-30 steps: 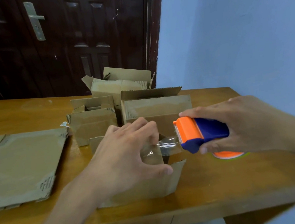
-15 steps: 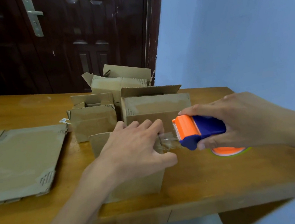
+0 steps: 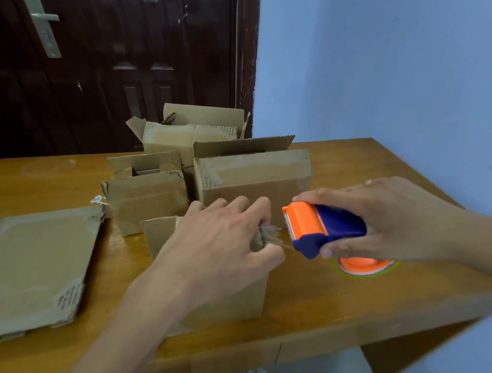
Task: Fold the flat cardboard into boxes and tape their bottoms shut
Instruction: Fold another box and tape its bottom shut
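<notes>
standing on the wooden table (image 3: 344, 168), a small box (image 3: 222, 307) sits near the front edge under the left hand (image 3: 215, 252). flat cardboard (image 3: 31, 262) lies to its left, and three folded boxes (image 3: 252, 176) are grouped behind it. a second ago a loose front flap stuck out at the box's right corner; now that corner looks square and the box sits a little further back. the hands have drawn closer, and the clear tape (image 3: 271, 235) between them is shorter and crumpled. left fingers (image 3: 241, 208) lie curled over the box top, thumb and fingertips pinching the tape end. the right hand (image 3: 391, 221) is wrapped round the blue and orange dispenser (image 3: 321, 226), thumb on top, its toothed edge just beside the left fingertips.
</notes>
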